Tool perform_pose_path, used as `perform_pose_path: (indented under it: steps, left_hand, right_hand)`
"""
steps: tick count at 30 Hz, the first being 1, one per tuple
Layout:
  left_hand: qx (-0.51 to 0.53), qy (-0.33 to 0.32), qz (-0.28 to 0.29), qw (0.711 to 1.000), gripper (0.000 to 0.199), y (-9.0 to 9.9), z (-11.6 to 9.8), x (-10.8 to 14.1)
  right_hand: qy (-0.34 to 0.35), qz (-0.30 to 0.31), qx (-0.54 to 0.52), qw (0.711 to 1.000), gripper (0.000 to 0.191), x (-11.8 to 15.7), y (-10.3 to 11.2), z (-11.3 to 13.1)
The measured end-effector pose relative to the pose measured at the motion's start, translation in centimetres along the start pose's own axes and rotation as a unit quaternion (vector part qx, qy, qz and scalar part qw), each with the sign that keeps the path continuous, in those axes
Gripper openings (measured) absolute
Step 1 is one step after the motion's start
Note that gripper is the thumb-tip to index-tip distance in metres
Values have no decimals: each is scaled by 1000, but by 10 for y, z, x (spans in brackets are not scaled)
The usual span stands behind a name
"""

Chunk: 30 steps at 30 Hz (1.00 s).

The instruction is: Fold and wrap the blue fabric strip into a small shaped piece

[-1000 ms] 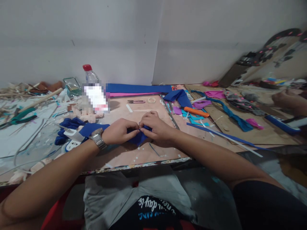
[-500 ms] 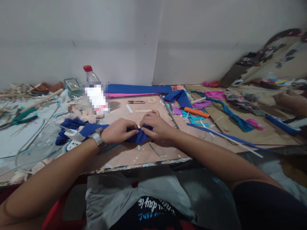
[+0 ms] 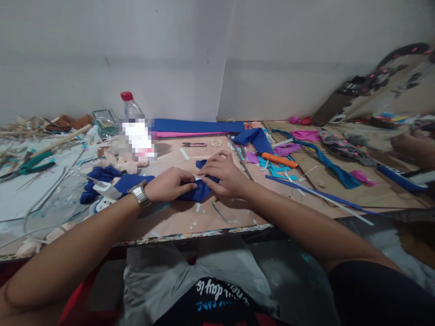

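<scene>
My left thumb and forefinger on my left hand (image 3: 171, 183) pinch the smooth royal-blue cloth strip (image 3: 200, 194) beneath them. My right hand (image 3: 224, 176) has just loosened, fingers half-bent; whether they grip, I can't tell. A blue flap (image 3: 201, 163) now shows beyond their tips, suggesting I'm rearranging the cloth around the small white piece (image 3: 198, 179) between my fingertips.

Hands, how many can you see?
3: the left hand and right hand, both at the blue cloth, plus another person's hand by the right edge. More may be hidden there; it's blurry.
</scene>
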State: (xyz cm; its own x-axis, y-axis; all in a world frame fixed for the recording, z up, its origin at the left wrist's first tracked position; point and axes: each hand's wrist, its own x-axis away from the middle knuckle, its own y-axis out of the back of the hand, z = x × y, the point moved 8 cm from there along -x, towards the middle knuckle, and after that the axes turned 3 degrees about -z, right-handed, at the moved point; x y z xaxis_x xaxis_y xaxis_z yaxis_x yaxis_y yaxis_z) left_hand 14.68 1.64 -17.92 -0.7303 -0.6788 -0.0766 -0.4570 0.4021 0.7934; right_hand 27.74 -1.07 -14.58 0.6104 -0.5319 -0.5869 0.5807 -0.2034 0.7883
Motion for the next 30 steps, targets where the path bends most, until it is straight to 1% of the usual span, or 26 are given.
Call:
perform_pose_path:
  steps: [2,5,10,14,16,20,24,27,29,30]
  left_hand:
    - [16,-4,5,1000,35,-2,0,0]
    - [29,-6,16,999,35,-5,1,0]
    - [40,-15,16,999,32,-5,2,0]
    - [49,-8,18,999,34,-4,3,0]
    - [60,-7,18,998,33,-4,3,0]
    - [77,-7,21,997,26,-2,0,0]
    - [95,15,37,995,24,-4,1,0]
    - [126,27,49,990,21,-5,2,0]
    - [143,35,50,988,22,-5,2,0]
    - [146,37,46,987,27,-5,2,0]
  right_hand:
    - [4,20,-14,1000,18,1,-6,1]
    - [-15,38,-33,999,12,1,-13,-2]
    - [-37,30,-39,998,10,2,-14,-5]
    - [-27,33,-52,998,9,2,-15,-4]
    - [-24,28,-51,998,8,2,-14,-4]
    - [-22,7,-45,999,6,1,-11,-4]
    - [-15,2,-45,999,8,1,-9,-3]
    - [-6,-6,-40,999,9,2,-9,-2]
    - [3,-14,-34,999,9,2,-7,-2]
    - [7,-17,-32,999,9,2,-7,-1]
